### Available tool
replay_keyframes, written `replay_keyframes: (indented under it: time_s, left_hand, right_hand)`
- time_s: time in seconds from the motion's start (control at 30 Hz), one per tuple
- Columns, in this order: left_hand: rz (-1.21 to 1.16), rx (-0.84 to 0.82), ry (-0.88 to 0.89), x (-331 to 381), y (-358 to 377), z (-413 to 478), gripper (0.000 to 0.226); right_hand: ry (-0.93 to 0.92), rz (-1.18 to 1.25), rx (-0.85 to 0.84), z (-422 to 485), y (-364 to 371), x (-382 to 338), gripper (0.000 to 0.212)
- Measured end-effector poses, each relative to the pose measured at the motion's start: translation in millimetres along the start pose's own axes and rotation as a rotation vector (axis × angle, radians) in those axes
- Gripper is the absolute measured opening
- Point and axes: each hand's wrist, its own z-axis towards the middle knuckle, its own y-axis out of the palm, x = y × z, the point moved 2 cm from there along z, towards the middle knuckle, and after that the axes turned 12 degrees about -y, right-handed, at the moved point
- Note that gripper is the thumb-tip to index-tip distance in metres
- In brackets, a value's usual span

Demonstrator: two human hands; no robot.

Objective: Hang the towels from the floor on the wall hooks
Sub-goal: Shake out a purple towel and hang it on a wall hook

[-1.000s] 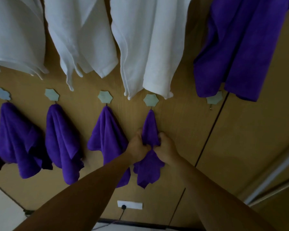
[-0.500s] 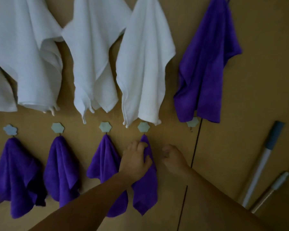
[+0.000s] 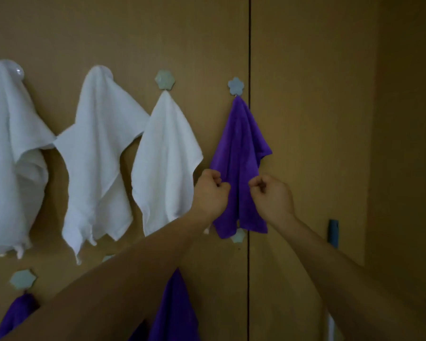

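Note:
A purple towel (image 3: 239,148) hangs from a blue flower-shaped hook (image 3: 235,85) on the wooden wall. My left hand (image 3: 210,190) is raised as a fist at the towel's left edge. My right hand (image 3: 271,193) is curled in front of its right half. I see no fabric inside either fist, and the cloth between them hangs flat. Three white towels (image 3: 166,156) (image 3: 101,148) (image 3: 8,156) hang to the left in the same row. Below, behind my left forearm, hangs another purple towel (image 3: 175,308).
A pale flower hook (image 3: 239,235) peeks out under the upper purple towel's hem. A hexagon hook (image 3: 23,278) at lower left holds one more purple towel (image 3: 17,313). A dark vertical seam (image 3: 249,45) splits the wall panels. A blue-topped pole (image 3: 333,232) stands at the right.
My view has swung up from the lower row to the upper row. Both hands let go of the lower purple towel and rose to the upper purple towel.

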Motion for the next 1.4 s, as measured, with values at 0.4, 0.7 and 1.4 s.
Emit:
replay_keyframes:
  time_s: [0.4, 0.7, 1.4]
  left_hand:
    - [0.267, 0.165, 0.038, 84.3, 29.3, 128.6, 0.042]
    - [0.053, 0.162, -0.060, 96.8, 34.3, 159.9, 0.022]
    - [-0.515, -0.310, -0.326, -54.3, 56.6, 32.5, 0.015]
  right_hand:
    - [-0.152, 0.025, 0.081, 167.8, -14.9, 29.6, 0.033]
    - [-0.174, 0.262, -0.084, 221.1, 19.6, 23.9, 0.029]
    - [0.243, 0.846, -0.269, 41.1, 43.3, 61.0, 0.025]
